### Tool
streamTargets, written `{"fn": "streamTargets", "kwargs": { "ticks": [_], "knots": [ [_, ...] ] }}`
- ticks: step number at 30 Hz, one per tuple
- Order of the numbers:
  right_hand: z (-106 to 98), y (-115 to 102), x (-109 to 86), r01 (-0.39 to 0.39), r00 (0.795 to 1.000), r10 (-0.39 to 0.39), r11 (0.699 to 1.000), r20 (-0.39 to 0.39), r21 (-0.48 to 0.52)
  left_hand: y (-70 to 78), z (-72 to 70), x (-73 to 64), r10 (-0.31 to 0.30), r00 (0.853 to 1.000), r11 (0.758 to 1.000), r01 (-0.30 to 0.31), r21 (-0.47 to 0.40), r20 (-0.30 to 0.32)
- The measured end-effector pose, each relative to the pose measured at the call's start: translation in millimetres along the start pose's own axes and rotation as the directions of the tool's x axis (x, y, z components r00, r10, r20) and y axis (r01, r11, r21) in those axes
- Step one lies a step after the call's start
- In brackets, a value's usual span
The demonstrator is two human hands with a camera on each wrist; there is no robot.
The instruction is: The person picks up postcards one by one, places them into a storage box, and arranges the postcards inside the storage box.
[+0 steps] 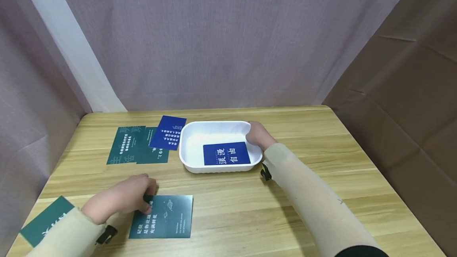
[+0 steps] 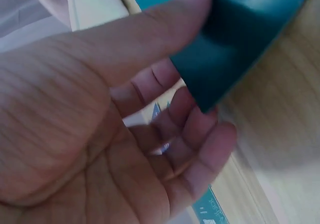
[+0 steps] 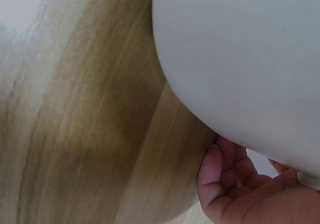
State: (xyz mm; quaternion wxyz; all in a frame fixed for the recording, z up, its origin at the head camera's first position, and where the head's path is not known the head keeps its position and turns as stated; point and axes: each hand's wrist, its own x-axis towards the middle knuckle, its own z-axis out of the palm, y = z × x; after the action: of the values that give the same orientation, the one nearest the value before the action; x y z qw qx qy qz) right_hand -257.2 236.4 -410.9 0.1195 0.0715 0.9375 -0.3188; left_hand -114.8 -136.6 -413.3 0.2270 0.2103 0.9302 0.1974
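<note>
My left hand (image 1: 123, 195) pinches the left edge of a dark green printed card (image 1: 175, 217) near the front of the table. In the left wrist view the thumb lies over the card (image 2: 240, 39) and the fingertips curl at its other side. A white rectangular tray (image 1: 194, 136) stands farther back at mid-table. Its right end is gripped by my right hand (image 1: 260, 136), with the thumb over the rim. From the right wrist view, curled fingers show against the tray's outer wall (image 3: 235, 74). Inside the tray lies a blue card (image 1: 226, 154) with white lettering.
Left of the tray, a blue card (image 1: 168, 132) overlaps one of two green cards (image 1: 125, 144), which lie side by side. Another green card (image 1: 48, 217) is at the front left, partly under the left sleeve. Curtains (image 1: 221, 50) surround the wooden table (image 1: 339, 169).
</note>
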Motion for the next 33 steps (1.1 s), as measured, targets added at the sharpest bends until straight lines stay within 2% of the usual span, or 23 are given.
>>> {"fn": "streamTargets", "kwargs": {
  "ticks": [4, 9, 13, 17, 21, 24, 26, 29, 31, 33],
  "knots": [
    [0, 0, 0.1, -0.010, 1.000, 0.010, 1.000, 0.002, -0.004, -1.3, -7.5, -0.8, 0.089, 0.995, 0.988, -0.084, -0.131, 0.036],
    [1, 1, 1.6, -0.018, 1.000, 0.018, 1.000, 0.006, -0.016, -2.4, -16.2, 1.6, 0.230, 0.973, 0.948, -0.220, -0.228, 0.014],
    [1, 1, 2.7, -0.017, 1.000, 0.017, 1.000, 0.003, -0.016, -0.8, -21.0, 3.4, 0.258, 0.966, 0.926, -0.249, -0.283, -0.005],
    [1, 2, 3.5, -0.012, 1.000, 0.012, 1.000, -0.001, -0.027, 1.5, -24.9, 5.1, 0.261, 0.965, 0.899, -0.256, -0.354, -0.033],
    [1, 2, 3.4, -0.006, 1.000, 0.006, 1.000, 0.001, -0.030, 4.6, -27.0, 8.2, 0.242, 0.963, 0.867, -0.269, -0.419, -0.118],
    [1, 2, 3.0, -0.009, 1.000, 0.009, 1.000, -0.002, -0.021, 7.4, -28.3, 12.0, 0.188, 0.956, 0.849, -0.274, -0.452, -0.225],
    [1, 2, 3.0, -0.006, 1.000, 0.006, 1.000, -0.005, -0.021, 9.7, -29.6, 15.3, 0.137, 0.944, 0.838, -0.271, -0.474, -0.299],
    [1, 1, 2.8, 0.002, 1.000, -0.002, 1.000, -0.007, -0.024, 13.0, -32.4, 19.8, 0.065, 0.918, 0.829, -0.267, -0.492, -0.390],
    [2, 1, 2.6, 0.007, 1.000, -0.007, 1.000, -0.007, -0.026, 15.1, -34.8, 23.9, 0.034, 0.904, 0.825, -0.266, -0.499, -0.425],
    [1, 2, 2.6, 0.007, 1.000, -0.008, 1.000, -0.007, -0.022, 17.0, -37.0, 29.2, 0.013, 0.896, 0.818, -0.265, -0.511, -0.443]
  ]
}}
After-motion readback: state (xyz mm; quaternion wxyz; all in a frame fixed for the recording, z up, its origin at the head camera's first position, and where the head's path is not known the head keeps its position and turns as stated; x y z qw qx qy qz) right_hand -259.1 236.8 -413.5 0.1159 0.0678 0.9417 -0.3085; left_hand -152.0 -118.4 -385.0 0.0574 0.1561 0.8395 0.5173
